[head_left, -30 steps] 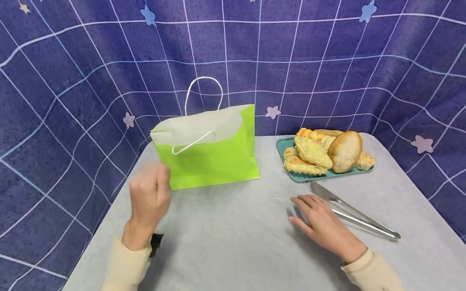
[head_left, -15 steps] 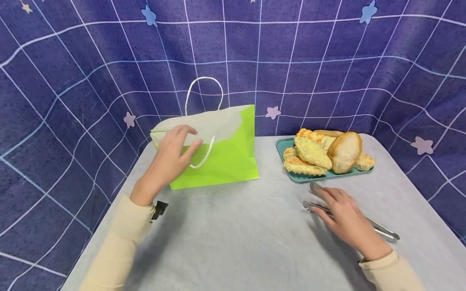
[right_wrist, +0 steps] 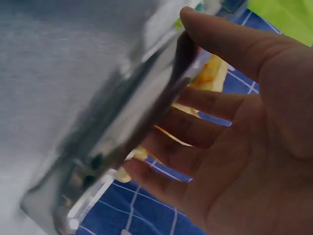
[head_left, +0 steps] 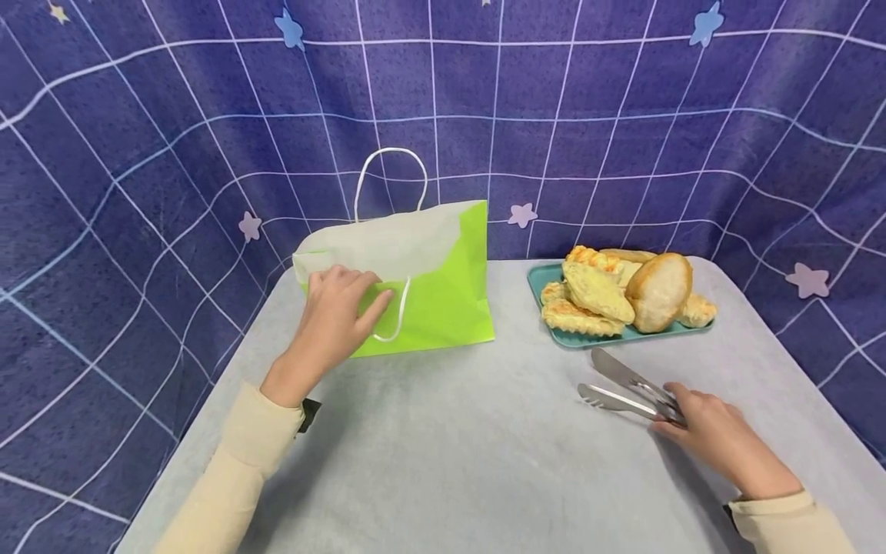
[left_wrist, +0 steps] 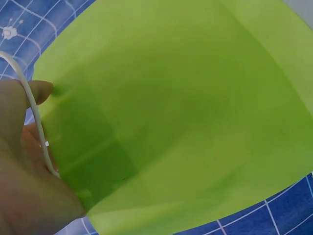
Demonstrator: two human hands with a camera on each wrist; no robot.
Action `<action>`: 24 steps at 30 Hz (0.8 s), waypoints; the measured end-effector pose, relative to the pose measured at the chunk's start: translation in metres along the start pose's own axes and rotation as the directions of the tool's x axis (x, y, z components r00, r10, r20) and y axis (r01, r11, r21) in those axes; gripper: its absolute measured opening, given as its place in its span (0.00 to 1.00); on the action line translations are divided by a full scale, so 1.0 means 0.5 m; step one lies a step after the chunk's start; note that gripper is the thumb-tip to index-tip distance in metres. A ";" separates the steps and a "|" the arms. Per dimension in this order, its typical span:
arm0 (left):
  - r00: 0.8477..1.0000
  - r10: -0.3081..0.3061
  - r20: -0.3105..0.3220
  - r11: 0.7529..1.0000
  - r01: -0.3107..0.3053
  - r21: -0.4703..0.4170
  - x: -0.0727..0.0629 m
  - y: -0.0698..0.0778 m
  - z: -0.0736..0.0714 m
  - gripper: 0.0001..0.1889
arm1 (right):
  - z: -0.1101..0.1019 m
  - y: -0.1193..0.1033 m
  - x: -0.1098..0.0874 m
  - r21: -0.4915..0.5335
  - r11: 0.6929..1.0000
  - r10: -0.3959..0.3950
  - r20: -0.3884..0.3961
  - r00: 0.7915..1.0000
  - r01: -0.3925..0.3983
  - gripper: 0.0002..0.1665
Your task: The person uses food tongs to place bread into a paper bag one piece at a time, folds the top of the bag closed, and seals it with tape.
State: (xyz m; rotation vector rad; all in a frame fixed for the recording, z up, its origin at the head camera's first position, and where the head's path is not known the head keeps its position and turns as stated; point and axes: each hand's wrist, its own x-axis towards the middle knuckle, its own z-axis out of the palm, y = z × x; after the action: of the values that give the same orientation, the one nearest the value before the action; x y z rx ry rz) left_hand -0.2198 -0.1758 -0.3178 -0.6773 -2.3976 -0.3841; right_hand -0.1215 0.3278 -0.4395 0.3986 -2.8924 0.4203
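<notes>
A lime-green paper bag (head_left: 446, 308) with a white lining and white cord handles stands at the back left. My left hand (head_left: 335, 312) grips its front rim, fingers over the top and thumb on the green face. In the left wrist view the cord handle (left_wrist: 35, 110) runs across that hand, and the bag's green panel (left_wrist: 195, 122) fills most of the picture. On the right, my right hand (head_left: 727, 438) holds metal tongs (head_left: 612, 368) partway along, with their two ends spread apart. The right wrist view shows thumb and fingers on either side of the tongs (right_wrist: 139, 100).
A teal tray (head_left: 538, 277) behind the tongs bears a heap of bread: a yellowish roll (head_left: 595, 291), a pale-faced bun (head_left: 661, 296) and several other pieces. A grey tabletop (head_left: 484, 438) lies beneath, with a blue gridded curtain (head_left: 457, 85) behind and at the sides.
My left hand has risen from in front of the bag to its rim, and the front handle has swung down. My right hand has moved right and taken hold of the tongs, whose ends have spread.
</notes>
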 end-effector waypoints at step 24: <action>0.993 0.076 -0.091 0.995 -0.070 0.074 -0.022 -0.007 0.010 0.13 | -0.072 0.003 0.053 -0.007 1.000 -0.027 -0.454 0.891 0.027 0.26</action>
State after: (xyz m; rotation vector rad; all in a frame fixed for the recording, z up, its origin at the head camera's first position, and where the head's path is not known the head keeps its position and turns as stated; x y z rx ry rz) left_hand -0.2167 -0.1810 -0.3289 -0.6974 -2.2801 -0.2926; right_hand -0.1415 0.3337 -0.3999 0.2921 -2.4271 0.4405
